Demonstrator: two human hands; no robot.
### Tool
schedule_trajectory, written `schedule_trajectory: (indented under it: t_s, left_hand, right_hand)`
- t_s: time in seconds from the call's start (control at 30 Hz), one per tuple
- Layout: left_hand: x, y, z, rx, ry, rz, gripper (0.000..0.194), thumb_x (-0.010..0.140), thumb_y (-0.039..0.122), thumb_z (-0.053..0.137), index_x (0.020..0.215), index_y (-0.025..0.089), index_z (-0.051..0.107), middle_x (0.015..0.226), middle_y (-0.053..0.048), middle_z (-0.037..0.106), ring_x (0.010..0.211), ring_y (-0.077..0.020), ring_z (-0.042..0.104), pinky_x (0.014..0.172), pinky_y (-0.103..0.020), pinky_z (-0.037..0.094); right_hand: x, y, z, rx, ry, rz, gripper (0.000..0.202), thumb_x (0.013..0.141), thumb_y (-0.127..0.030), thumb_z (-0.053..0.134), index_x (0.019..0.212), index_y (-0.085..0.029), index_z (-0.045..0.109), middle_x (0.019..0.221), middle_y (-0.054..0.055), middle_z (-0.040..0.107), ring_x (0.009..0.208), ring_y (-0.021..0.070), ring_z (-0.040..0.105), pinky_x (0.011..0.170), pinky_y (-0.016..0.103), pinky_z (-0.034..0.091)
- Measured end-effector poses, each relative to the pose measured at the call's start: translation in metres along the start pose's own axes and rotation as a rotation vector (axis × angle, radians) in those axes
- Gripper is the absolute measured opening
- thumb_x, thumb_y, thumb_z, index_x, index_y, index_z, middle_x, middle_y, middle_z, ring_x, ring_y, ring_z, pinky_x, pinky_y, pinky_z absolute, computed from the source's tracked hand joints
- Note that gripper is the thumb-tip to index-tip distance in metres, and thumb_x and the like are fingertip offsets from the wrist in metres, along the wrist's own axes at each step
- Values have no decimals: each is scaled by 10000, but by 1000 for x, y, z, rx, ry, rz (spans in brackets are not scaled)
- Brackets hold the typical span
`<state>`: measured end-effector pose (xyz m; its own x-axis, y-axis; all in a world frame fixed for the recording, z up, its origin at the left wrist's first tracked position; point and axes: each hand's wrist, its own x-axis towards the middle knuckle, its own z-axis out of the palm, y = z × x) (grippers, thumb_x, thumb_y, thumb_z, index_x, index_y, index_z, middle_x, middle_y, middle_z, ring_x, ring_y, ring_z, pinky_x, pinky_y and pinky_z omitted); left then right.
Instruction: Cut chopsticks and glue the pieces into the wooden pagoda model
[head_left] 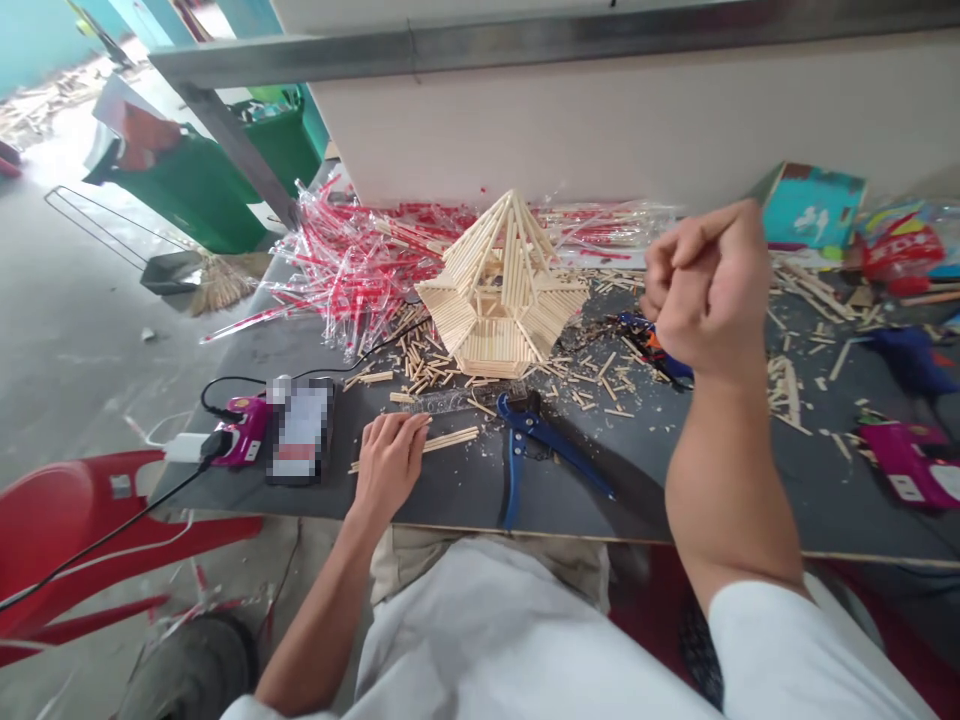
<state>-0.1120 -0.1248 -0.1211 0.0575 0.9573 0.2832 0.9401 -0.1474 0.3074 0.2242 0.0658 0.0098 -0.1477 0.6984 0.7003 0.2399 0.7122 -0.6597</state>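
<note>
My left hand (390,455) rests on the dark table, its fingers bent and close together over a few thin wooden sticks (454,438). The sticks stick out on both sides of it. Raised above the right part of the table, my right hand (709,280) is closed in a fist; whatever it may hold is hidden. Between the hands and further back stands a model (506,290) built of wooden sticks, with a pointed top and flared sides. A blue cutter (551,440) lies in front of it, handles towards me. A clear ruler-like strip (457,400) lies just behind my left hand.
Clear and red plastic wrappers (352,265) pile up at the back left. Cut stick pieces (427,360) litter the table around the model. A phone (300,430) and a purple power strip (244,430) lie left. A turquoise box (817,205) stands back right. A red chair (67,520) is left of the table.
</note>
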Motion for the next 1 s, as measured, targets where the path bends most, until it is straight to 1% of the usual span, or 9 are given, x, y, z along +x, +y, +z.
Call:
schedule_trajectory:
  t_s: [0.1,0.2,0.27,0.37,0.47,0.67,0.8,0.9,1.0]
  left_hand:
    - [1,1,2,3,-3,6,293,1044,303,531,1299,202,634,1140,-108,698,1075,-270,615,990,-418,434]
    - [2,2,0,-7,-2,24,337,1032,306,563,1345,186,589,1176,-120,692,1090,-266,624,1001,-422,449]
    - [1,2,0,-14,4,56,329,1017,293,596,1333,203,605,1185,-117,686,1102,-260,629,1017,-423,451]
    - [0,0,1,-23,0,111,324,989,298,652,1307,241,644,1167,-108,691,1095,-259,642,1011,-423,462]
    - [-1,-4,3,-39,7,138,253,971,293,683,1224,293,706,1159,-90,698,1112,-268,642,1009,-435,463]
    - [-3,-6,2,-89,-27,139,218,972,220,678,1173,284,735,1130,-77,699,1115,-260,628,999,-432,464]
    - [-3,-6,1,-151,-49,105,183,1007,230,617,1142,267,735,1150,-87,691,1110,-252,637,994,-427,480]
    - [0,-8,1,-198,-82,98,181,1027,230,576,1121,245,729,1165,-88,684,1116,-242,631,1000,-421,481]
    - [3,-9,-1,-220,-116,115,169,1036,227,556,1107,225,710,1168,-86,681,1125,-236,624,1001,-414,474]
  right_hand:
    - [5,1,3,-37,-23,-150,200,966,-217,550,815,-234,420,1157,82,542,605,74,476,533,292,463]
    - [7,-10,9,-11,-14,-111,118,870,-185,601,948,-261,559,1402,92,507,1071,222,635,844,417,570]
    - [7,-22,12,124,-19,-24,380,897,-333,588,1273,-356,536,1545,39,437,1332,263,545,1001,480,556]
    - [7,-32,13,256,-162,131,620,986,-676,329,1550,-423,276,1648,-9,354,1501,252,417,1135,534,493]
    - [9,-28,12,269,-202,234,752,964,-807,196,1571,-383,327,1601,30,443,1496,260,433,1131,552,501]
    - [12,-5,21,456,-161,344,777,973,-796,88,1460,-347,493,1617,0,440,1482,218,458,1131,503,510]
    - [6,-3,27,470,-73,394,485,993,-663,437,1201,-284,657,1303,59,679,1159,213,680,902,400,606]
    - [-16,-3,33,272,-22,285,247,931,-427,691,1125,-274,691,1115,39,697,1014,184,682,827,331,589]
    - [-53,2,43,11,77,244,516,877,-368,768,1357,-301,591,1257,75,634,1193,234,623,897,375,582]
